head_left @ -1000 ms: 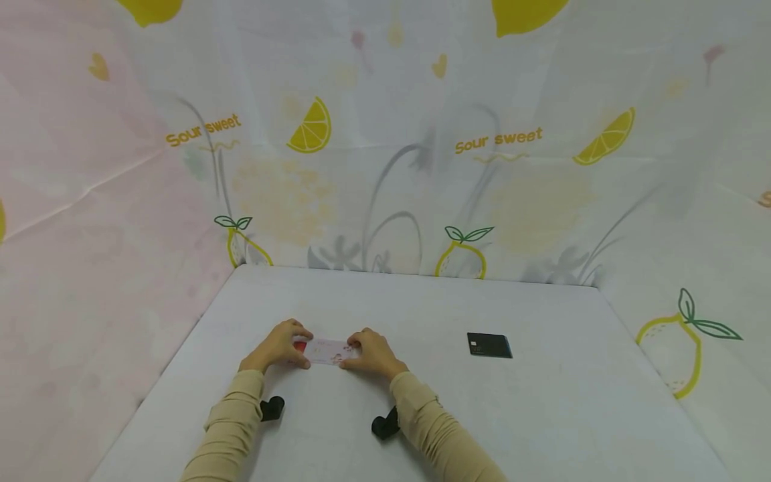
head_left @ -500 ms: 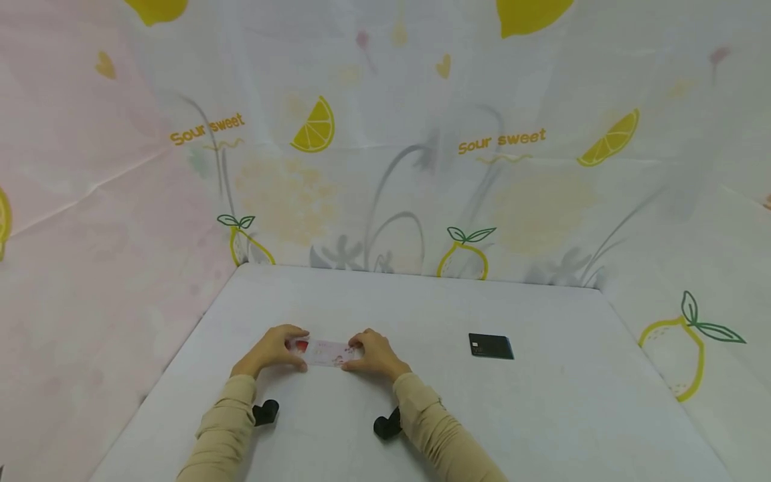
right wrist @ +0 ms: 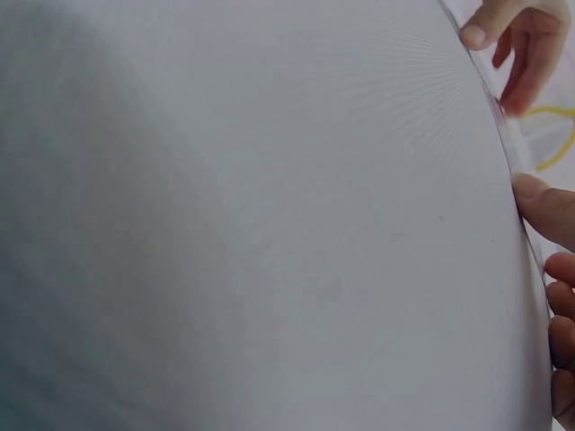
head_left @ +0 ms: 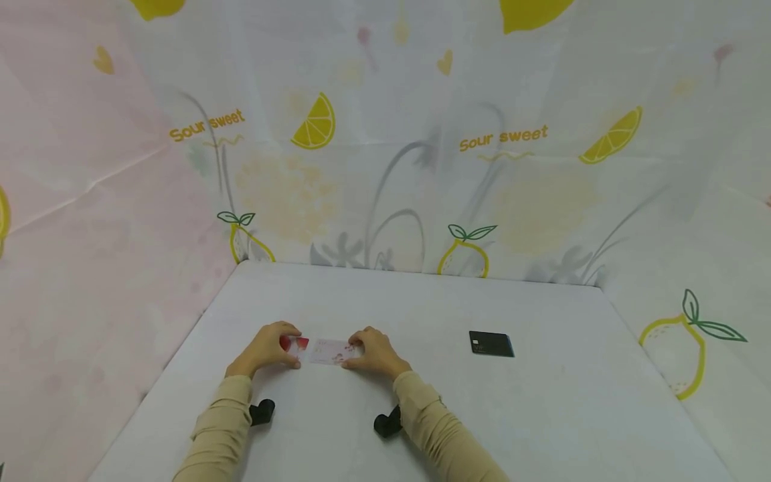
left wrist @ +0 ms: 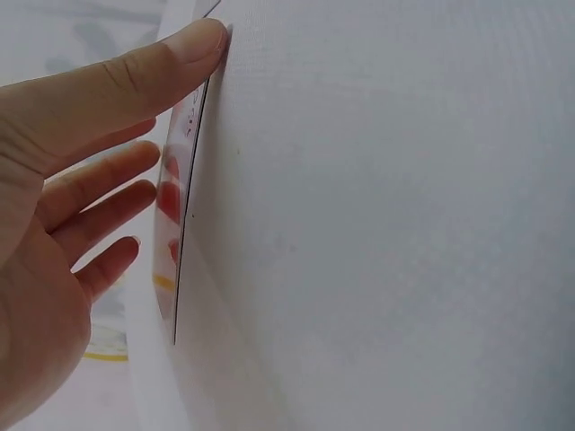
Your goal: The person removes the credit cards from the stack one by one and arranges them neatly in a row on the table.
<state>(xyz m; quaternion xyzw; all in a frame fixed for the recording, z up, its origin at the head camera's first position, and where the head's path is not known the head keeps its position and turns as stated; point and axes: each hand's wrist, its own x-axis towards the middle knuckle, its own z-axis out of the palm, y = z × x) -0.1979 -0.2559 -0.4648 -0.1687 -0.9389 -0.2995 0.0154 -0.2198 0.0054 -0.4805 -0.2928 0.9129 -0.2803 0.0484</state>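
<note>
pinching red-and-white card (head_left: 298,347) with left hand (head_left: 268,346), pale card (head_left: 328,351) with right hand (head_left: 375,352); black card (head_left: 491,344) lying well apart on table (head_left: 560,408).

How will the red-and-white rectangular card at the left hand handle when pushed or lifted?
The red-and-white card is probably stiff: its edge runs straight in the left wrist view. Looking so thin, it's likely light. Being flat, it should slide rather than roll.

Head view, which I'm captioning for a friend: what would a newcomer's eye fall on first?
Probably the lemon-print backdrop behind the white table. Next, the black card, stark on the table's right half. Then, left of centre, the left hand holding a red-marked card and the right hand a pale card.
</note>
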